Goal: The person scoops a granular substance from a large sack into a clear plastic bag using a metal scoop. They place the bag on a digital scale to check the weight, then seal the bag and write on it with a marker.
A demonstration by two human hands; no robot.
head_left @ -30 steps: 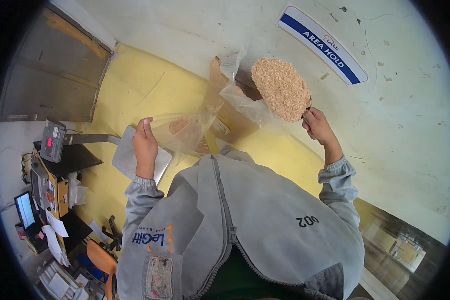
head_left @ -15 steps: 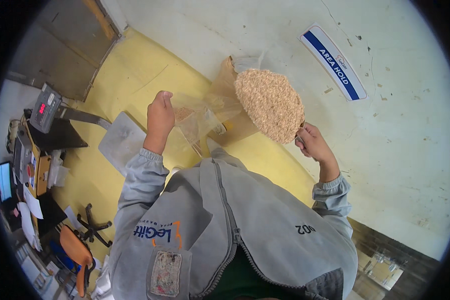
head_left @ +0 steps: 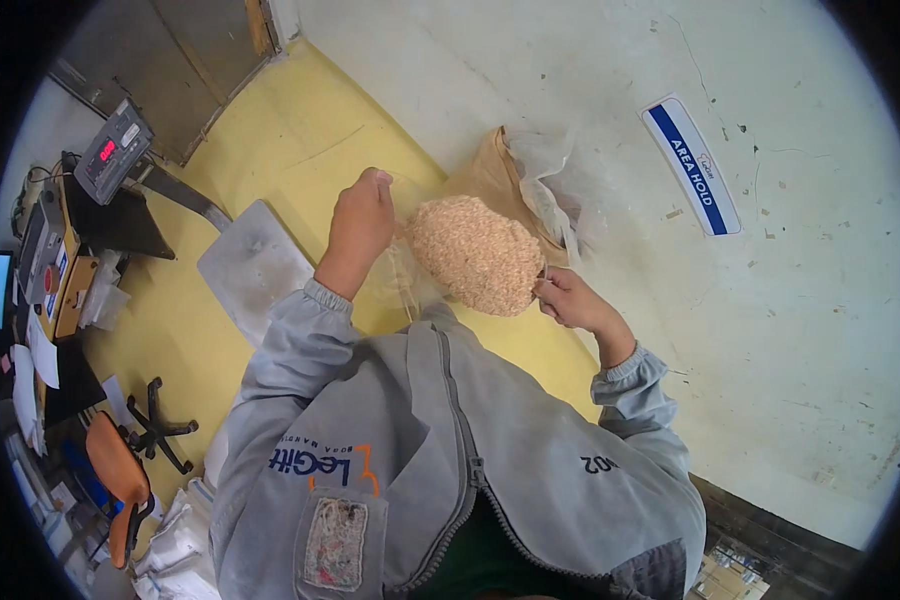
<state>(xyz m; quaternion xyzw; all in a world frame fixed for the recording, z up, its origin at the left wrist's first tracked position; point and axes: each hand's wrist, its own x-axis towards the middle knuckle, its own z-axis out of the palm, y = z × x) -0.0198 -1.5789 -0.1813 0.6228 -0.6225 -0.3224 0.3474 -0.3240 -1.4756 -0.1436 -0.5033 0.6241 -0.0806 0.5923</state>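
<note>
My right hand [head_left: 578,304] is closed round the handle of a scoop [head_left: 541,279]. Pale tan, coarse grains or flakes [head_left: 478,255] are heaped on the scoop and hide most of it. My left hand [head_left: 362,228] pinches the upper edge of a clear plastic bag [head_left: 398,278]. The load hangs right beside that hand, at the bag's mouth; whether grains are falling in cannot be made out. Just beyond the scoop a brown paper sack [head_left: 487,168] stands open against the wall, its clear plastic liner [head_left: 553,168] spilling over the rim.
On my left, a floor scale has a grey metal platform [head_left: 255,262] and a display [head_left: 116,150] on a post. Further left are a cluttered desk, an orange swivel chair [head_left: 117,455] and white sacks [head_left: 182,535]. A pale wall [head_left: 770,330] with a sign rises on the right.
My right hand has brought the heaped scoop leftward and nearer, from above the sack to the plastic bag. My left hand has shifted slightly right in view, still gripping the bag.
</note>
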